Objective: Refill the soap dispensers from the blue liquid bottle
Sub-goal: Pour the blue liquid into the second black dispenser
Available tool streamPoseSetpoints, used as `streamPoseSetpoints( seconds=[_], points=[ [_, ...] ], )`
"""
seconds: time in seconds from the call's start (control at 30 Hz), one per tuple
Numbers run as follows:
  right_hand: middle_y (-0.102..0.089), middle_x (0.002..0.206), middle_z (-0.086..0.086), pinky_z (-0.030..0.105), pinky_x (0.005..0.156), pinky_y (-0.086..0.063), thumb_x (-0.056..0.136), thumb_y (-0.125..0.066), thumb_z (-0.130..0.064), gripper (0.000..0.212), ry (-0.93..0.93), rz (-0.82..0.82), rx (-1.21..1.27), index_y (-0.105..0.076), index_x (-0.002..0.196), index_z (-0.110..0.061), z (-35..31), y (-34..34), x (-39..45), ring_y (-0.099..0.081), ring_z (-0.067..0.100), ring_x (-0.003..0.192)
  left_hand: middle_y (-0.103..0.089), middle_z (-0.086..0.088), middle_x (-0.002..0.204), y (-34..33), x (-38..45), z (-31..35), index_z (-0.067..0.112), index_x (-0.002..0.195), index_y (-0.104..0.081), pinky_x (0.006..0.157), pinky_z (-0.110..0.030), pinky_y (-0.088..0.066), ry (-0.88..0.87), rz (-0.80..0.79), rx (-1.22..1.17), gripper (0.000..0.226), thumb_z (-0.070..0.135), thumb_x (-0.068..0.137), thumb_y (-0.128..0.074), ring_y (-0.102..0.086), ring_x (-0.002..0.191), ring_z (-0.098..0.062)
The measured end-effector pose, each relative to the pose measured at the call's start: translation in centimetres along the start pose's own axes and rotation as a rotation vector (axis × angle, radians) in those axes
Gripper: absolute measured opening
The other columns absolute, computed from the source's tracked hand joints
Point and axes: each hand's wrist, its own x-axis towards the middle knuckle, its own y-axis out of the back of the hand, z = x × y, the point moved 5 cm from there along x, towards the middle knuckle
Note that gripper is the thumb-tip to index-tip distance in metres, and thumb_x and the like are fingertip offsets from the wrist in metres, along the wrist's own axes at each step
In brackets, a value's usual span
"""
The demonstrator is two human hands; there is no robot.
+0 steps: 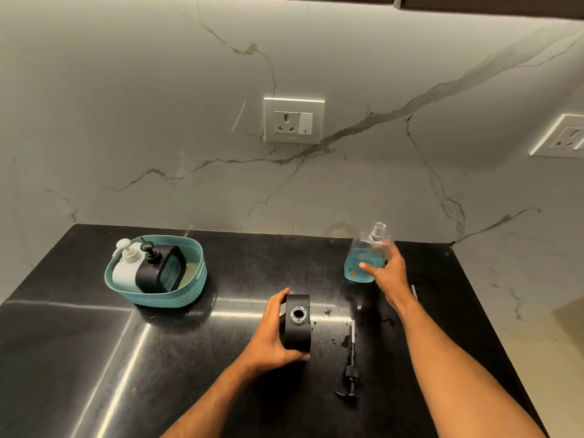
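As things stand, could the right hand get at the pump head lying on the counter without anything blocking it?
Probably yes. The pump head lies in the open on the black counter, right of the open dispenser, just beside the right forearm. But the right hand holds the blue liquid bottle, so it would have to let go first.

Both forearms are bare and reach forward over the black worktop [94,358] from its near edge. The left hand [271,336] sits near the middle, thumb on the near side and fingers curled round the far side of what it grips. The right hand [387,270] stretches toward the far right corner, fingers spread and wrapped round what it holds.
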Motion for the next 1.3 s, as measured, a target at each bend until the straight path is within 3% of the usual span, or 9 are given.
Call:
streamPoseSetpoints(
  seconds=[0.1, 0.23, 0.47, 0.7, 0.87, 0.93, 1.1, 1.3],
  points=[
    [-0.066, 0.128, 0.017, 0.052, 0.102, -0.055, 0.072, -0.088, 0.007, 0.07, -0.018, 0.016, -0.012, -0.057, 0.133, -0.004, 0.5, 0.2, 0.3, -0.065, 0.033, 0.119, -0.031, 0.007, 0.158, 0.2, 0.5, 0.0, 0.024, 0.162, -0.018, 0.108, -0.012, -0.043, -0.005, 0.007, 0.001, 0.131, 0.023, 0.06, -0.101, -0.041, 0.14, 0.011],
    [-0.071, 0.12, 0.01, 0.04, 0.092, -0.06, 0.066, -0.093, -0.001, 0.062, 0.002, 0.072, -0.043, -0.065, 0.122, -0.008, 0.6, 0.5, -0.2, -0.07, 0.028, 0.113, -0.03, 0.007, 0.158, 0.2, 0.9, 0.0, 0.023, 0.162, -0.019, 0.114, -0.015, -0.041, -0.008, 0.011, 0.023, 0.132, 0.028, 0.059, -0.102, -0.037, 0.143, 0.008],
    [-0.075, 0.11, 0.0, 0.046, 0.088, -0.063, 0.069, -0.095, -0.014, 0.05, 0.13, 0.156, -0.079, -0.07, 0.113, -0.013, 0.1, 0.7, -3.1, -0.073, 0.016, 0.104, -0.03, 0.013, 0.157, 0.5, 0.7, 0.1, 0.027, 0.162, -0.021, 0.121, -0.032, -0.042, -0.025, 0.031, 0.071, 0.135, 0.041, 0.056, -0.103, -0.036, 0.148, -0.007],
    [-0.074, 0.106, 0.002, 0.043, 0.082, -0.063, 0.069, -0.096, -0.021, 0.049, 0.33, 0.246, -0.1, -0.07, 0.11, -0.013, -3.6, 1.7, -7.6, -0.073, 0.019, 0.099, -0.03, 0.013, 0.156, 1.0, -0.1, 2.0, 0.03, 0.161, -0.023, 0.107, 0.001, -0.031, -0.067, 0.042, 0.114, 0.134, 0.049, 0.056, -0.103, -0.029, 0.142, 0.014],
    [-0.073, 0.113, -0.015, 0.016, 0.084, -0.057, 0.068, -0.097, -0.025, 0.058, 0.458, 0.202, -0.164, -0.07, 0.119, -0.026, -6.1, 1.5, -11.7, -0.07, 0.009, 0.106, -0.032, 0.012, 0.157, 0.9, -1.2, 4.0, 0.026, 0.162, -0.026, 0.113, -0.012, -0.037, -0.106, 0.06, 0.093, 0.132, 0.049, 0.056, -0.102, -0.037, 0.145, 0.0],
    [-0.071, 0.113, -0.022, 0.013, 0.082, -0.056, 0.067, -0.097, -0.022, 0.061, 0.501, 0.2, -0.209, -0.069, 0.121, -0.03, -6.6, 1.4, -13.3, -0.07, 0.003, 0.106, -0.034, 0.013, 0.156, 0.7, -1.7, 4.6, 0.026, 0.161, -0.028, 0.113, -0.012, -0.039, -0.119, 0.063, 0.093, 0.13, 0.049, 0.057, -0.102, -0.039, 0.144, -0.002],
    [-0.071, 0.12, -0.008, 0.038, 0.088, -0.062, 0.077, -0.091, -0.011, 0.056, 0.677, 0.158, -0.372, -0.069, 0.128, -0.02, -7.0, 1.2, -16.6, -0.069, 0.012, 0.111, -0.039, 0.013, 0.153, 0.6, -3.4, 5.5, 0.027, 0.159, -0.031, 0.114, -0.021, -0.044, -0.141, 0.096, 0.104, 0.128, 0.051, 0.055, -0.102, -0.044, 0.141, -0.003],
    [-0.071, 0.127, 0.009, 0.05, 0.098, -0.056, 0.073, -0.09, -0.003, 0.06, 0.807, 0.178, -0.57, -0.068, 0.129, -0.004, -7.6, 0.9, -19.5, -0.067, 0.022, 0.119, -0.043, 0.011, 0.149, 0.5, -5.0, 6.0, 0.027, 0.157, -0.034, 0.114, -0.033, -0.049, -0.172, 0.125, 0.126, 0.127, 0.052, 0.053, -0.102, -0.05, 0.138, -0.01]
  ],
)
